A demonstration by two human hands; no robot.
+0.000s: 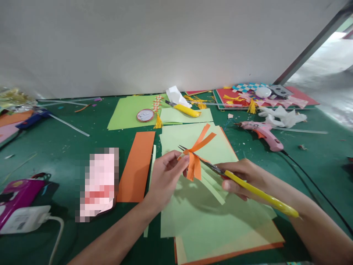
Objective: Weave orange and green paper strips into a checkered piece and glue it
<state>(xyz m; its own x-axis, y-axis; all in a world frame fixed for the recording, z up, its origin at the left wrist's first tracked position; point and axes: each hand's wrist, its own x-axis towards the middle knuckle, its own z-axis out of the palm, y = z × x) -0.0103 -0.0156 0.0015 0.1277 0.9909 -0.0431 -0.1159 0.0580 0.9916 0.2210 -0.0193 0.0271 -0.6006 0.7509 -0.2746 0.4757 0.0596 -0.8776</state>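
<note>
My left hand [165,176] pinches a small bundle of orange paper strips [196,154] above a stack of light green sheets [209,206]. My right hand [242,178] is closed round yellow-handled scissors [237,180]. Their blades reach left across the orange strips, right at the spot where my left fingers hold them. Both hands hover over the green sheets near the front of the table.
An orange sheet [138,165] lies left of the stack. A pink glue gun [261,133] with a black cord lies at the right. A yellow utility knife [187,109], a tape roll [145,115], more green paper and woven paper crafts [256,94] sit at the back. A pink object and a white charger [24,217] are at the left.
</note>
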